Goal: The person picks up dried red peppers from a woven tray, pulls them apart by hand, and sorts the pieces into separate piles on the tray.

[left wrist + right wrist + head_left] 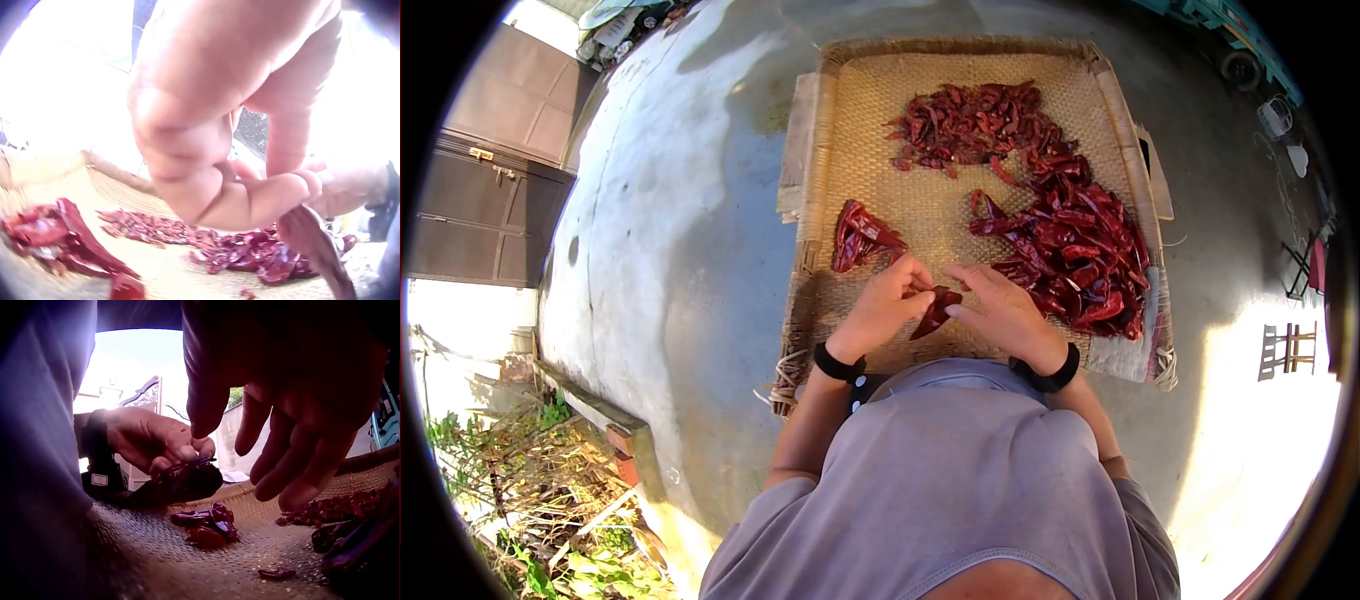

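A dark red dried chili is between the two hands over the near part of a woven tray. My left hand pinches the chili's top between thumb and curled fingers; in the left wrist view the chili hangs below the fingertips. My right hand is beside it, thumb near the chili; the right wrist view shows its fingers loosely extended with nothing between them. Whether the right thumb touches the chili cannot be told.
A small group of red chilies lies left on the tray. A large glossy pile is at the right, and smaller darker pieces lie at the far side. A wooden board shows under the tray; concrete floor surrounds it.
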{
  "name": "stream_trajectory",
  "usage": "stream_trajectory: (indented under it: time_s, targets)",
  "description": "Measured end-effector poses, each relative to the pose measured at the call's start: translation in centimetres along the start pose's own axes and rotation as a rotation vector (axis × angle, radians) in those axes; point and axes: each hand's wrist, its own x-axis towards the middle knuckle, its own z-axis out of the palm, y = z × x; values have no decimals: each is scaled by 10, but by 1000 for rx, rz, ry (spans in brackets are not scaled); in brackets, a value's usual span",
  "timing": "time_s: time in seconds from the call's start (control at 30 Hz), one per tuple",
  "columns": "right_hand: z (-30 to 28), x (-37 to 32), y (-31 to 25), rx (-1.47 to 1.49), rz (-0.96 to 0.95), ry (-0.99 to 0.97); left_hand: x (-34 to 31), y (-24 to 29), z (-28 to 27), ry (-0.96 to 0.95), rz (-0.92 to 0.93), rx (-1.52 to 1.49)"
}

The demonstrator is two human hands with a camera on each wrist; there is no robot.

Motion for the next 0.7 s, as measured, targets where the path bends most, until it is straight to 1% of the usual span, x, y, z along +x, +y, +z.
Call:
stream_trajectory:
  time_s: [0.07, 0.1, 0.17, 0.27, 0.3, 0.4, 0.43, 0.5, 0.53, 0.57, 0.6, 0.67, 0.7]
  targets:
    - [6, 1, 7, 53, 29, -81, 3, 8, 11, -33, 7, -74]
    - [3, 0, 6, 38, 60, -56, 6, 4, 12, -20, -4, -79]
    - [-7, -3, 3, 7, 118, -8, 18, -23, 3, 95, 9, 215]
    - [-19, -8, 10, -211, 114, 218, 20, -41, -9, 261, 56, 624]
    - [-26, -9, 11, -272, 239, 181, 20, -44, -11, 314, 75, 757]
    - [-34, -17, 23, -504, 290, 209, 21, -44, -12, 203, -188, 884]
    - [-34, -17, 27, -512, 295, 229, 20, -40, -10, 213, -207, 905]
    - [-33, -16, 26, -563, 228, 321, 20, -31, -3, 235, -245, 946]
    - [-33, -15, 24, -588, 194, 366, 21, -37, -4, 193, -158, 903]
    - [-32, -14, 24, -544, 155, 382, 23, -48, -7, 154, -71, 860]
    - [-31, -12, 21, -359, 187, 325, 25, -53, -8, 115, 15, 816]
    - [-27, -5, 11, 13, 246, 208, 20, -25, 7, 5, 105, 647]
    - [-24, -3, 5, 7, 182, 168, 18, -11, 15, -49, 151, 565]
